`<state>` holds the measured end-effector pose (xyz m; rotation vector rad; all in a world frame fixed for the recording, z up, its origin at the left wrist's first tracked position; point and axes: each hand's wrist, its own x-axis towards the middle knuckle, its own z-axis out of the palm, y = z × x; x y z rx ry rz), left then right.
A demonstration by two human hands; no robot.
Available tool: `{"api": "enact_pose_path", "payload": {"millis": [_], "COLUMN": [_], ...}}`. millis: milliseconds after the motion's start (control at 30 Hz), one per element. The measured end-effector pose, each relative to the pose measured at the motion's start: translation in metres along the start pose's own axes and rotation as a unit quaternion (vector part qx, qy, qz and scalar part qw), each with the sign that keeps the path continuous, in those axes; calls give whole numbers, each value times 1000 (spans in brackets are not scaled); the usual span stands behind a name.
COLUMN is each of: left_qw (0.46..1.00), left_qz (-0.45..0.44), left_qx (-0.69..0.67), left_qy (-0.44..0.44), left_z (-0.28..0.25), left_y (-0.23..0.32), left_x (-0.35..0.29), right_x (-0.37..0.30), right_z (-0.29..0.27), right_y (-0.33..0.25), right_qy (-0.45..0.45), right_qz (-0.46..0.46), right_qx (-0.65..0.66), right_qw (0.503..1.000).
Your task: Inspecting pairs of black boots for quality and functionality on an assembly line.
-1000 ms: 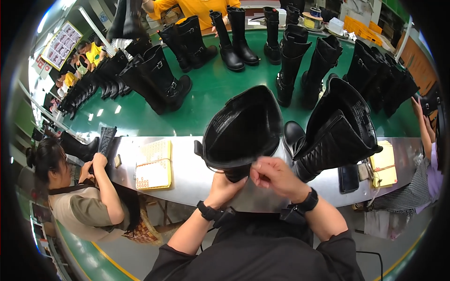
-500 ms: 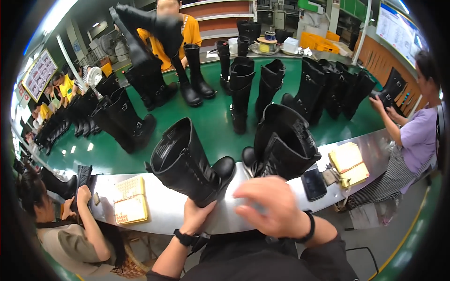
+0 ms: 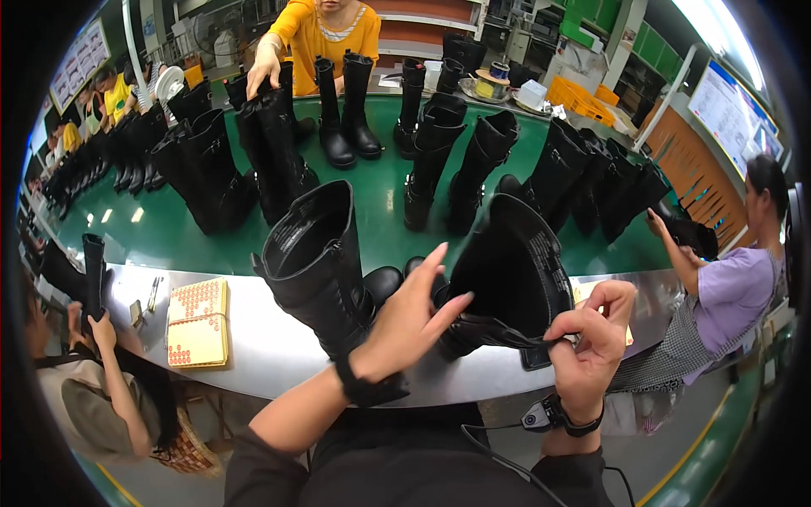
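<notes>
Two tall black boots stand before me on the metal edge of the table. The left boot (image 3: 308,287) is upright, its open top tilted toward me. The right boot (image 3: 541,253) gapes wide, its shaft unfastened and the dark lining showing. My right hand (image 3: 591,338) pinches the near edge of that opening between thumb and fingers; any small part inside the pinch is hidden. Between the two boots hovers my left hand (image 3: 405,325), open, thumb and fingers spread, holding nothing. It covers part of the left boot's foot.
Many black boots (image 3: 435,160) stand on the green tabletop (image 3: 355,194). A yellow card stack (image 3: 199,325) lies left on the metal edge. Across the table a person in yellow (image 3: 338,42) grips a boot. Seated people work at left and right (image 3: 735,287).
My left hand has left the left boot's foot and moved up and right. My right hand has taken hold of the right boot's edge. Across the table, a raised boot has been lowered.
</notes>
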<state>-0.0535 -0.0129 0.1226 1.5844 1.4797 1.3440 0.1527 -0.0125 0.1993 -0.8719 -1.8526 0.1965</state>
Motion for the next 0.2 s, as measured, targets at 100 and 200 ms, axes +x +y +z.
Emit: {"api": "enact_pose_path", "payload": {"millis": [100,200], "left_qw": [990,985], "left_qz": [-52,-128], "left_qx": [60,-5], "left_qy": [-120,-112], "left_z": [7,18], "left_y": [-14,-22], "left_x": [27,31], "right_x": [-4,-7], "right_z": [-6,-20], "right_y": [7,16], "right_qy": [17,83], "right_qz": [-15,1], "right_qx": [44,157], "right_qw": [999,984]}}
